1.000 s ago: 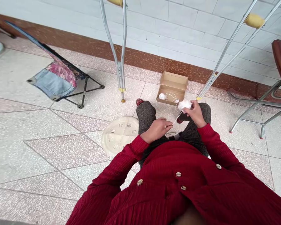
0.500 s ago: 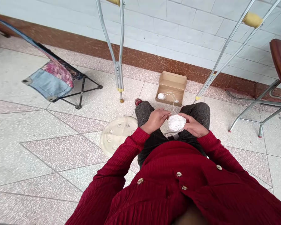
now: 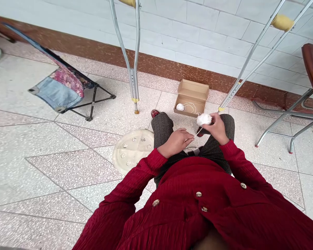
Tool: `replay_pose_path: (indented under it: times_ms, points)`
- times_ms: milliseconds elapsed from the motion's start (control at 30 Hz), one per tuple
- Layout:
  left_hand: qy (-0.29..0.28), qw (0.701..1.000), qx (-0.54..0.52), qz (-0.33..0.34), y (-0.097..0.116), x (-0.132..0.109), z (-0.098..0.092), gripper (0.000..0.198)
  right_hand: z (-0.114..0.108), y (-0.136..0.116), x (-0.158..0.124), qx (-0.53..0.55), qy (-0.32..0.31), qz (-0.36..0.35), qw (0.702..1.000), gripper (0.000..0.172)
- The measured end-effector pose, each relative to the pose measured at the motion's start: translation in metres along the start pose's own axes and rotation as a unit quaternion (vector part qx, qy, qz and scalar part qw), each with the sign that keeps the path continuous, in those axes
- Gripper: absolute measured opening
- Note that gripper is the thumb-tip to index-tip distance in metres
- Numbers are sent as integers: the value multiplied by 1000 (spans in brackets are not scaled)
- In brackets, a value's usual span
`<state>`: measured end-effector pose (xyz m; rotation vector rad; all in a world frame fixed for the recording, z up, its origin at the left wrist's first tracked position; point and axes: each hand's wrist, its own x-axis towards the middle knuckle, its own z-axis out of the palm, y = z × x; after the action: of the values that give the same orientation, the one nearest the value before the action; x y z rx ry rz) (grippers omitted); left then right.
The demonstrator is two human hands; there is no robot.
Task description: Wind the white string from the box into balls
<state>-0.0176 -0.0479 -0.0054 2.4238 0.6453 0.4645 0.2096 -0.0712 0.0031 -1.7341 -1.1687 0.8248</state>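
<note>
My right hand [image 3: 217, 127] grips a white ball of yarn [image 3: 203, 119] above my right knee, near the front of the box. Below and left of it, my left hand [image 3: 177, 140] pinches the yarn strand [image 3: 198, 132], which runs taut up to the ball. An open cardboard box [image 3: 190, 111] stands on the floor beyond my knees, its lid tipped back. Inside it lies a smaller white yarn ball [image 3: 180, 107] with loose loops of yarn beside it. The ball in my right hand hides part of the loose yarn near the box's front corner.
A metal crutch [image 3: 134, 85] leans on the wall at left, another crutch [image 3: 233, 89] at right. A folding chair [image 3: 57, 91] stands at far left. A round cream stool top [image 3: 129, 149] is beside my left leg. A brown chair with metal legs [image 3: 289, 114] is at right.
My right hand has carried the yarn ball up, away from my left hand, and turned over it. The strand between the hands now shows stretched. My left hand has shifted slightly lower.
</note>
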Motion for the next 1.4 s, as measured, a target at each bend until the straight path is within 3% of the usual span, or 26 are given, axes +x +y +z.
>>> replay_pose_path:
  times_ms: [100,233,300,433,567,667,800,933,1000,1100,1267,1400]
  points:
    - [6,998,58,16,1,4,-16,29,15,18,-13,-70,-150,21,986,47]
    - [14,995,103,13,-11,9,-28,28,17,13,-34,87,-313,124,937,43]
    - [21,996,88,5,-17,10,-26,26,10,1,-40,176,-361,150,904,42]
    - [39,999,17,-7,-25,10,-9,25,-7,-24,-46,302,-335,150,880,53]
    - [44,997,-41,-56,-28,8,13,27,-17,-42,-45,334,-287,115,890,67]
    - [19,996,-54,-62,-28,3,20,32,-23,-49,-36,326,-253,92,906,65]
    - [3,998,-33,-48,-20,-9,15,33,-23,-39,-13,307,-145,76,937,55]
    - [-23,999,-27,-21,-5,-15,1,29,-4,-6,3,211,-57,90,972,57]
    - [-30,999,-20,1,1,-13,-8,29,10,11,1,131,-80,90,984,56]
    - [-13,999,25,15,1,-4,-22,28,25,21,-14,73,-184,91,976,54]
    - [26,998,55,13,-14,10,-30,30,15,-1,-39,216,-351,179,893,58]
    - [54,998,-25,-20,-25,12,-19,31,-3,-21,-44,354,-369,186,839,64]
